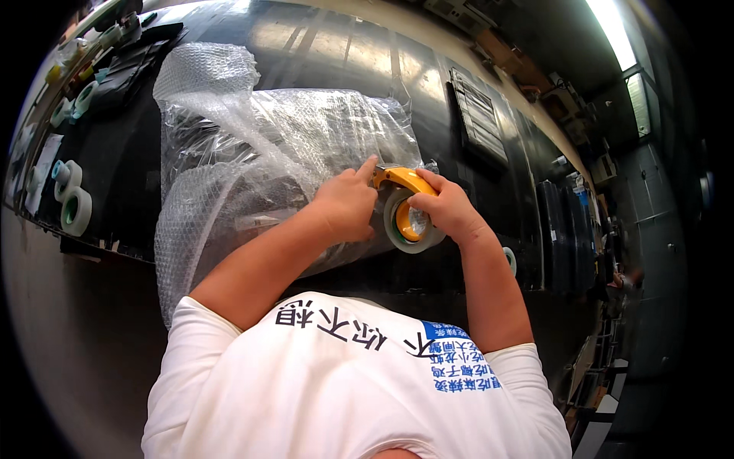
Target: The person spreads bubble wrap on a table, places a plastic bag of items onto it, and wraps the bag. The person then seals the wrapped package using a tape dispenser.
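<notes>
A bundle in clear bubble wrap (210, 73) lies on a black table, with dark material showing through the layers. My right hand (453, 206) grips a yellow tape dispenser (415, 181) that carries a wide roll of clear tape (422, 243). The dispenser's cutting end rests at the right part of the wrapped bundle. Beside it, my left hand (345, 205) lies on the wrap, index finger stretched out close to the dispenser's tip. That hand's other fingers are partly hidden, and nothing shows in its grasp.
Rolls of pale tape (75, 210) stand at the table's left edge. Black flat packages (130, 69) lie at the far left, and a black ribbed panel (478, 115) lies right of the bundle. Stacked dark items (562, 233) stand at the right, near another roll (510, 262).
</notes>
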Demonstrator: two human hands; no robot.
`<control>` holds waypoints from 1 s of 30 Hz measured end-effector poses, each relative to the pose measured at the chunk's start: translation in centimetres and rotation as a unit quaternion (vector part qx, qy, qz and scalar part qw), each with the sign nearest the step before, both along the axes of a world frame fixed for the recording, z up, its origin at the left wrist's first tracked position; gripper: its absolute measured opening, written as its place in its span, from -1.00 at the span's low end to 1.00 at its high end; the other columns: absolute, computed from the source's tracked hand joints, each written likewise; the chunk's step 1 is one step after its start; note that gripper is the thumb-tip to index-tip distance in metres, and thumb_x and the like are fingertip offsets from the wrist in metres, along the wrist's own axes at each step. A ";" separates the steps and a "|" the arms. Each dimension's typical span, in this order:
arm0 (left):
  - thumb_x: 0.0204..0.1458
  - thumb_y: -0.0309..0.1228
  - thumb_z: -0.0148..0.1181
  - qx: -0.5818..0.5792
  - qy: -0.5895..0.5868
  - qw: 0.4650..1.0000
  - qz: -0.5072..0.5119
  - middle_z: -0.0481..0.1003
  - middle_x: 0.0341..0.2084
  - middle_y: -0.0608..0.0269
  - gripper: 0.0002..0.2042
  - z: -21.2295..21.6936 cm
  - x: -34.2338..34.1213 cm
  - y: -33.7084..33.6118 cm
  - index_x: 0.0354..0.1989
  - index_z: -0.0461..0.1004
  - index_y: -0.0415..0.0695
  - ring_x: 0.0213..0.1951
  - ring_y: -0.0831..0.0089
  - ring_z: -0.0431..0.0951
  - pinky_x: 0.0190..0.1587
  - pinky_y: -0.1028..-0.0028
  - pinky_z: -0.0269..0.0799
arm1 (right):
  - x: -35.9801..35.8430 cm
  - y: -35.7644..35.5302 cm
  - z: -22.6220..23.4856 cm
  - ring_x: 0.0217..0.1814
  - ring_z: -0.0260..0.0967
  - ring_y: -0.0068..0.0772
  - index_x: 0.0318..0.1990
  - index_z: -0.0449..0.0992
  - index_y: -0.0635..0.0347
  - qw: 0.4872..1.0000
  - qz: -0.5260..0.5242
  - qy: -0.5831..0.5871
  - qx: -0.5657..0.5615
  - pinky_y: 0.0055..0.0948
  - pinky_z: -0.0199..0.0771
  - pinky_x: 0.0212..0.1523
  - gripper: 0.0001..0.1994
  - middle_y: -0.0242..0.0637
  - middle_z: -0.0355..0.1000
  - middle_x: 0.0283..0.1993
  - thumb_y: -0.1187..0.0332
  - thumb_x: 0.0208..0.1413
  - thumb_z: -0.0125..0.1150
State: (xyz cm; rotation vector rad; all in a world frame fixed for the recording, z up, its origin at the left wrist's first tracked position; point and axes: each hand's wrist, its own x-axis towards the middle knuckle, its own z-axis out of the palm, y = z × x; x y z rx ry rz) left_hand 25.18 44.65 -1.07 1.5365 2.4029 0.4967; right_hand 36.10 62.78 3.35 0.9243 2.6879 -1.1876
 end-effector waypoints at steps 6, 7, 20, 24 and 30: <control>-0.27 -0.15 0.40 0.011 -0.033 0.998 -0.053 0.03 0.39 0.27 -0.70 -1.2 -3.0 1.6 -0.37 0.60 -0.03 0.00 0.27 0.48 0.03 0.35 0.41 | 0.6 0.2 -0.5 -0.11 0.47 -0.38 0.25 0.30 0.28 0.998 0.002 0.034 -0.046 -0.51 0.45 -0.09 -0.31 -0.07 0.47 -0.02 0.23 -0.12 0.25; -0.27 -0.15 0.40 0.008 -0.035 0.998 -0.056 0.03 0.39 0.27 -0.70 -1.1 -3.1 1.7 -0.37 0.60 -0.03 0.00 0.27 0.48 0.03 0.35 0.41 | 0.9 0.3 -0.9 -0.11 0.47 -0.38 0.25 0.30 0.29 0.998 0.014 0.061 -0.022 -0.52 0.45 -0.09 -0.30 -0.07 0.46 -0.01 0.23 -0.12 0.25; -0.12 0.00 0.31 -0.043 0.023 0.998 -0.032 0.15 0.33 0.54 -0.62 -0.7 -2.3 2.2 -0.34 0.60 -0.09 0.01 0.30 0.43 0.00 0.38 0.46 | 3.0 -3.0 -0.1 0.06 0.46 -0.12 0.29 0.23 0.25 0.998 -0.006 0.047 0.034 -0.41 0.39 0.08 -0.25 0.12 0.44 0.03 0.17 -0.12 0.24; -0.11 0.03 0.29 -0.026 0.039 0.999 -0.024 0.15 0.33 0.55 -0.58 -1.4 -2.0 2.4 -0.30 0.59 -0.11 0.00 0.30 0.42 0.00 0.39 0.47 | 4.8 -3.8 0.2 0.06 0.46 -0.13 0.29 0.22 0.30 0.998 -0.014 0.038 0.058 -0.41 0.39 0.08 -0.24 0.11 0.44 0.05 0.17 -0.11 0.24; -0.12 0.05 0.31 -0.058 0.038 0.997 -0.034 0.11 0.36 0.48 -0.53 -0.9 -2.4 3.0 -0.27 0.56 -0.14 0.03 0.27 0.40 0.04 0.37 0.43 | 10.3 -4.5 -0.9 0.12 0.40 -0.23 0.29 0.21 0.32 0.995 -0.076 0.033 -0.048 -0.44 0.34 0.15 -0.28 0.06 0.37 0.12 0.28 -0.06 0.30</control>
